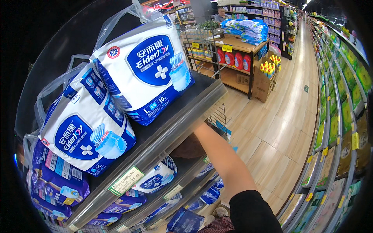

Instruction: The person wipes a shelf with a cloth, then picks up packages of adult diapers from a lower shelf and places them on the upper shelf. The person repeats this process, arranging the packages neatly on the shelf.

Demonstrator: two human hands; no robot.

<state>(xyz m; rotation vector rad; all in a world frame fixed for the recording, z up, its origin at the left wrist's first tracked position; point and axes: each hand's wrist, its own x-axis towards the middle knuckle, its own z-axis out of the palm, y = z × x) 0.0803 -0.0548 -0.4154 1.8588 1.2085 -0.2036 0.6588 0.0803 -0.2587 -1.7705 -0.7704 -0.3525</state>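
My right forearm [225,160], its upper part in a black sleeve [252,214], reaches in beneath the front lip of the top shelf [174,116]. The shelf hides the hand, so what it touches is not visible. Two white-and-blue ElderJoy diaper packs with clear handles, an upper pack [145,70] and a lower-left pack [84,125], stand side by side on the top shelf above it. Another ElderJoy pack [160,176] sits on the shelf below, beside a dark brown surface [186,147]. My left hand is out of view.
Purple packs [58,177] fill the lower left. A dark blue package [185,220] is near my feet [221,212]. A wire rack [201,43], a wooden display table [247,49] and a carton of yellow bottles [262,78] stand beyond. Stocked shelves [335,131] line the aisle's right side.
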